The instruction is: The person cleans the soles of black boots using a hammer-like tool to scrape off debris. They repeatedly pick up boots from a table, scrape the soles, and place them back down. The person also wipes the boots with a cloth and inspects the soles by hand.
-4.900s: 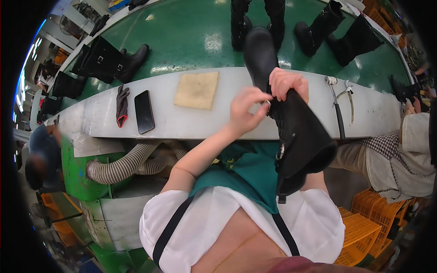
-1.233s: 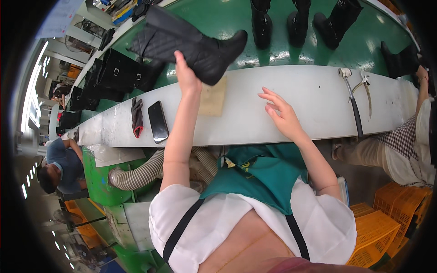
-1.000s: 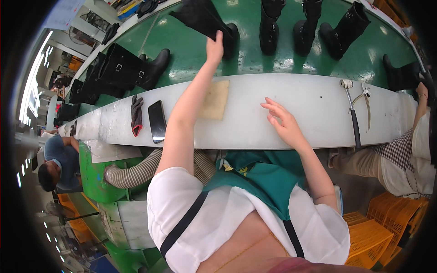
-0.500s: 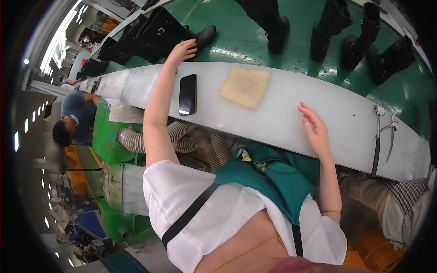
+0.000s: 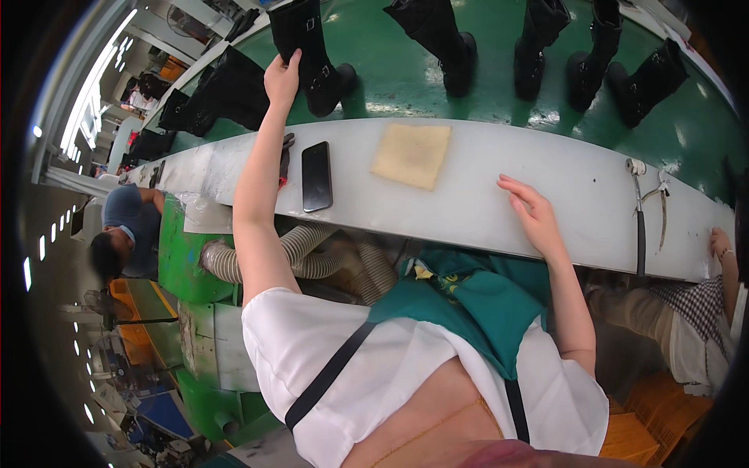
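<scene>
At the near edge of a green belt, my left hand [image 5: 282,79] has its fingers closed at the shaft of a black buckled boot [image 5: 302,35]. The boot stands nearly upright with its toe toward the right. My right hand [image 5: 534,214] is over the white tabletop [image 5: 476,210], fingers loosely stretched and nothing in them. Between the hands lie a black phone [image 5: 317,178] and a square, pale yellow pad [image 5: 411,156]. Partly hidden by my left forearm is a dark object [image 5: 285,160] with a bit of red.
More black boots [image 5: 433,39] stand along the green belt [image 5: 390,90]. A hammer [image 5: 640,226] and pincers [image 5: 663,207] lie at the right of the tabletop. A co-worker's hand [image 5: 719,244] rests at its right end; another person [image 5: 134,226] is at the left beside green machinery [image 5: 181,246].
My left hand has moved from the boot's toe area to its shaft, and the boot has swung from leaning left to nearly upright. A co-worker's hand has come into view at the right.
</scene>
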Available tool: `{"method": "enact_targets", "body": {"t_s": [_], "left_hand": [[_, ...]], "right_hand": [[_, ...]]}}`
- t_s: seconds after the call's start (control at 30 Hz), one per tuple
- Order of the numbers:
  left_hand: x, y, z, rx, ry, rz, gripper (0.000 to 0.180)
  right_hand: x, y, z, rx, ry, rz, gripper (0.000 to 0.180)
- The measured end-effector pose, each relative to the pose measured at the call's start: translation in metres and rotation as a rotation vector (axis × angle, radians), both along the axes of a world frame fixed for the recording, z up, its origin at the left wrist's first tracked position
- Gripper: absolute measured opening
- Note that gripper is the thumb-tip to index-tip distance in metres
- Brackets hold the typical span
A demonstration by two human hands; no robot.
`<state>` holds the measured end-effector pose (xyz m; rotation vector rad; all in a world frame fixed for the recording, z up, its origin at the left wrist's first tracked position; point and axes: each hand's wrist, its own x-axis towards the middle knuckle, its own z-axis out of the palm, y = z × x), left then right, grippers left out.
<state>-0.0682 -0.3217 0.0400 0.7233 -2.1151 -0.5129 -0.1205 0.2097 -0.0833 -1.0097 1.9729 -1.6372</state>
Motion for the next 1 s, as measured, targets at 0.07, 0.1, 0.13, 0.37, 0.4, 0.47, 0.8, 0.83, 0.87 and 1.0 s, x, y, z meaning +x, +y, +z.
{"method": "enact_targets", "body": {"t_s": [0.07,0.1,0.13,0.37,0.4,0.47,0.8,0.83,0.87,1.0], "left_hand": [[-0.002,0.032,0.019,-0.022,0.119,-0.063,0.038],[0.004,0.029,0.021,-0.058,0.225,-0.121,0.037],[0.003,0.049,0.029,-0.003,0.336,-0.202,0.035],[0.027,0.187,0.05,0.476,0.727,-0.478,0.019],[0.029,0.204,0.047,0.458,0.715,-0.508,0.02],[0.022,0.235,0.038,0.351,0.714,-0.579,0.021],[-0.021,0.39,-0.046,-0.351,0.743,-1.188,0.026],[-0.021,0.4,-0.059,-0.354,0.712,-1.317,0.029],[-0.021,0.409,-0.07,-0.41,0.716,-1.353,0.026],[0.008,0.421,-0.062,-0.468,0.58,-1.461,0.022]], "right_hand": [[0.0,-0.001,0.001,-0.003,-0.001,0.006,0.031],[0.001,-0.002,0.0,-0.007,-0.009,0.015,0.031],[0.001,-0.001,-0.001,-0.009,-0.014,0.006,0.031],[0.005,-0.026,0.046,-0.066,-0.005,0.002,0.035],[0.006,-0.036,0.055,-0.139,0.058,-0.015,0.036],[0.004,-0.057,0.076,-0.241,0.067,-0.059,0.039],[-0.102,-0.074,0.057,-0.617,-0.074,0.538,0.043],[-0.108,-0.068,0.052,-0.634,-0.036,0.676,0.047],[-0.113,-0.059,0.046,-0.629,0.052,0.66,0.053],[-0.079,-0.032,0.065,-0.516,0.295,0.497,0.065]]}}
